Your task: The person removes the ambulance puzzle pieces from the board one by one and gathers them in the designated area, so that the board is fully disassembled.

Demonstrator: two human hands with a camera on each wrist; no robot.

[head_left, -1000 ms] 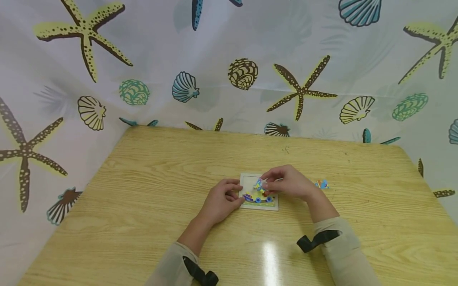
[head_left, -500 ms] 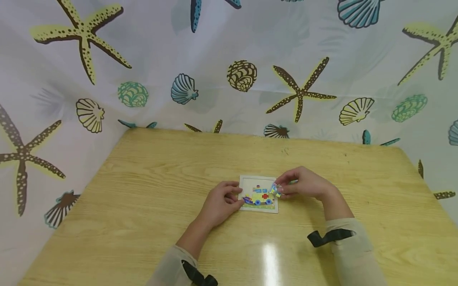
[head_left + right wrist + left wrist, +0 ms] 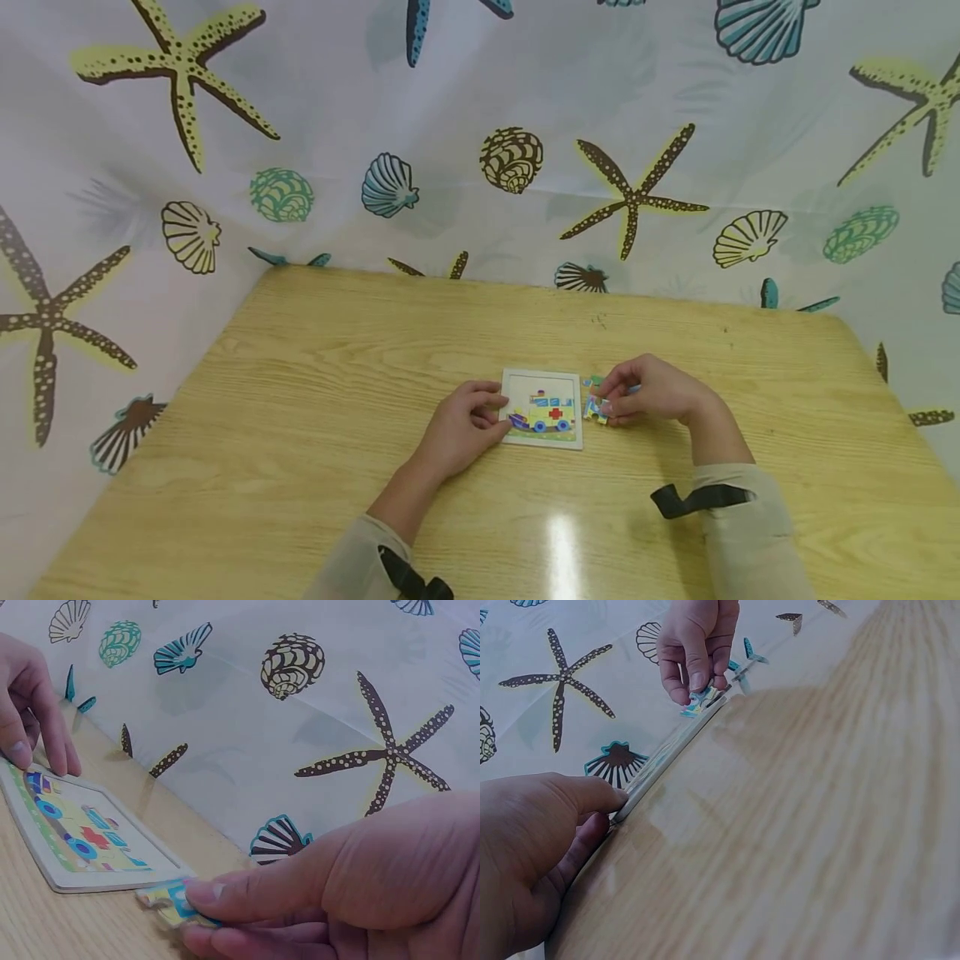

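A small square puzzle board (image 3: 524,388) with a pale rim lies on the table, its lower part filled with a picture of a yellow ambulance with a red cross. My left hand (image 3: 461,425) holds the board's left edge; in the left wrist view, the thumb and fingers of this left hand (image 3: 544,832) meet at the rim (image 3: 654,771). Just right of the board, my right hand (image 3: 654,392) pinches a blue and yellow jigsaw piece (image 3: 595,408) between thumb and fingers. The right wrist view shows that piece (image 3: 174,901) close beside the board's near corner, partly covered by the thumb.
Other loose puzzle pieces (image 3: 596,381), green and blue, lie partly hidden behind my right hand. The wood-grain table (image 3: 360,350) meets a white curtain (image 3: 450,100) printed with shells and starfish at its back and sides.
My right hand has moved from above the board to its right side with the jigsaw piece, uncovering the ambulance picture. The left hand stays at the board's left edge.
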